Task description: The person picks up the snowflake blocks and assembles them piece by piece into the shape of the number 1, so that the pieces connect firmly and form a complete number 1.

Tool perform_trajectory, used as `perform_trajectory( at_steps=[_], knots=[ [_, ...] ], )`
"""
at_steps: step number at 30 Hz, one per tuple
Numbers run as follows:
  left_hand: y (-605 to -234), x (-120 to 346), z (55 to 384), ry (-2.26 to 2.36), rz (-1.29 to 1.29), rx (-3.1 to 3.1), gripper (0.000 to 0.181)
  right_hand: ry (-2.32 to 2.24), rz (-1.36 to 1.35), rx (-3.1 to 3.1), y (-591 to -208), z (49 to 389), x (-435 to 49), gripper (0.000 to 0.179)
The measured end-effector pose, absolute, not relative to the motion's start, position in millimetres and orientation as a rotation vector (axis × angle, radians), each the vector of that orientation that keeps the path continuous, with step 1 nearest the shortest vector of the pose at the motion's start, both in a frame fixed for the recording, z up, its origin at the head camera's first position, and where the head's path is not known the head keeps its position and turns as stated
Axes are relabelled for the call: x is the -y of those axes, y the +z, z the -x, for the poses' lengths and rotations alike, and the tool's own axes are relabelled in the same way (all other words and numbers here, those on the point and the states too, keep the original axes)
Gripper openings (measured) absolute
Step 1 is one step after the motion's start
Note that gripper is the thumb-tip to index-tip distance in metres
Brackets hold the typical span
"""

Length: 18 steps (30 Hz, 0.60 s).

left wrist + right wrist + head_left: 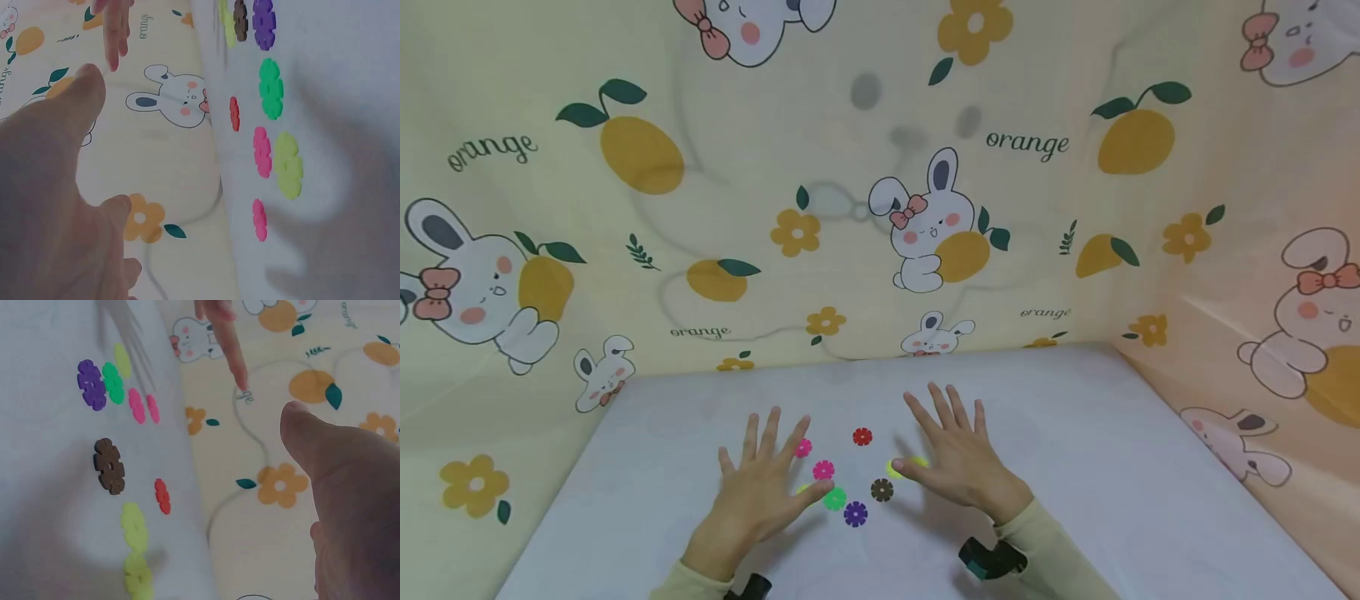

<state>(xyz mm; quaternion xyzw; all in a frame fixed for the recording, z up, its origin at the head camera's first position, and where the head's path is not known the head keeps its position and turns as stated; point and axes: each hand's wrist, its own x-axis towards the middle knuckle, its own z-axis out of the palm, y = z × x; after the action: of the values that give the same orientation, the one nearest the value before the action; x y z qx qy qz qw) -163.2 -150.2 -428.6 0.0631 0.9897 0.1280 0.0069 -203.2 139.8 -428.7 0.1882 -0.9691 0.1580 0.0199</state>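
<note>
Several small notched plastic discs lie on the white table. My left hand (760, 492) is held over the left ones with fingers spread, holding nothing. Its fingers and thumb overlap a pink disc (803, 449) and a green disc (834, 500) in the head view; a second pink disc (823, 470) lies between. A yellow-green disc (289, 165) shows whole in the left wrist view. My right hand (958, 462), also spread and holding nothing, partly covers two yellow discs (134, 527). Between the hands lie a red disc (862, 437), a brown disc (882, 490) and a purple disc (855, 514).
The white tabletop (1075, 433) reaches back to a cream printed curtain (850, 275) with rabbits and oranges, which also hangs along both sides. A black device (992, 558) sits on the right wrist, another (751, 587) on the left.
</note>
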Motion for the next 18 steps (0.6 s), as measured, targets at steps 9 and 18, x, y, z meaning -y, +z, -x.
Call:
perform_trajectory(
  at_steps=[9,18],
  knots=[
    [-437,148,161,0.490,-0.318,-3.045,0.090,0.583,-0.670,2.983,-439,207,-138,0.089],
    [-449,145,171,0.566,-0.400,-3.032,0.083,0.807,-0.743,3.002,-451,211,-134,0.076]
  ],
)
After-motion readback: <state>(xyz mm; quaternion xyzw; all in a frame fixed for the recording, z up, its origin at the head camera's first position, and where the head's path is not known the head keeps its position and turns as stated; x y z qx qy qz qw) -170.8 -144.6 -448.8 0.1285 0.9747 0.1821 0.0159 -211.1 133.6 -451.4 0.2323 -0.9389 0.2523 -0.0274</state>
